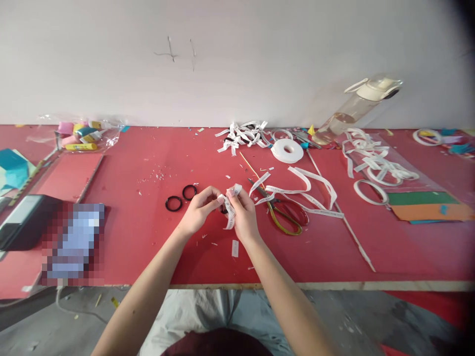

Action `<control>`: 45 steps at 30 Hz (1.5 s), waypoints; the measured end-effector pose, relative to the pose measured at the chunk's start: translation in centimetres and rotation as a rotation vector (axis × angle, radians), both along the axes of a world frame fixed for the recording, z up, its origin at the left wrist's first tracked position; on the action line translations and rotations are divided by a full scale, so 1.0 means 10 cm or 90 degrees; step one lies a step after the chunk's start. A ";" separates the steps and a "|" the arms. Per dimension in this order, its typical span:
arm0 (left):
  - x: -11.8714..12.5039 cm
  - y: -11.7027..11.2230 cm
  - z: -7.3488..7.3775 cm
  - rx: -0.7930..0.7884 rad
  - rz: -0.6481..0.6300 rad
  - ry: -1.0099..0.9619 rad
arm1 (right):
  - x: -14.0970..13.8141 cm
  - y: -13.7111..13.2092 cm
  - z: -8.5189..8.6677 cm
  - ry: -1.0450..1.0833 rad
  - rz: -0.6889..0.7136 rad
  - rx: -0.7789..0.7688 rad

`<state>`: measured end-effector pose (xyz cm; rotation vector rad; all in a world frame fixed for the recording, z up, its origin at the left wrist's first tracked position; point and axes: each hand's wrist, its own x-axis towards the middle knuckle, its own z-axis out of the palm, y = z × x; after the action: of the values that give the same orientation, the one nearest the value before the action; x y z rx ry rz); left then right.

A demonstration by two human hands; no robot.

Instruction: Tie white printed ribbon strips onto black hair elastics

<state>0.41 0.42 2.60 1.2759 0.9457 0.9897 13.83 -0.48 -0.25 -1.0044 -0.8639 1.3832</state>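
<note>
Both my hands meet above the red tabletop, pinching a short white printed ribbon. My left hand holds its left part with thumb and forefinger. My right hand is closed on the other part, and one ribbon end hangs down between them. Something small and black shows behind the ribbon, mostly hidden by my fingers. Left of my hands lie two black hair ties. Scissors with yellow-green handles rest to the right, beside long loose printed ribbon strips. A small cut ribbon piece lies just below my hands.
Behind are a pile of tied ribbons, a white ribbon roll and a tilted water bottle. More ribbon and coloured sheets lie right. At left are a phone, a black case and bagged clay packs.
</note>
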 end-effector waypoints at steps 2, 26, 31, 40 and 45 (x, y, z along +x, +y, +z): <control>-0.01 0.00 0.00 0.006 0.003 0.012 | 0.00 0.00 0.01 -0.014 0.012 0.001; 0.24 -0.13 -0.20 0.071 0.229 0.184 | -0.13 -0.10 -0.07 -0.415 -0.130 0.151; 0.25 -0.16 -0.21 0.090 0.275 0.256 | -0.18 -0.11 -0.16 -0.444 -0.144 0.188; 0.21 -0.11 -0.23 0.081 0.297 0.329 | -0.21 -0.12 -0.16 -0.504 -0.130 0.207; 0.20 -0.09 -0.22 0.099 0.317 0.300 | -0.20 -0.11 -0.15 -0.481 -0.129 0.220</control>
<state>2.42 -0.50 0.40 1.4718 1.6323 1.1806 11.82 -1.55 -1.78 -1.3109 -1.4472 0.6286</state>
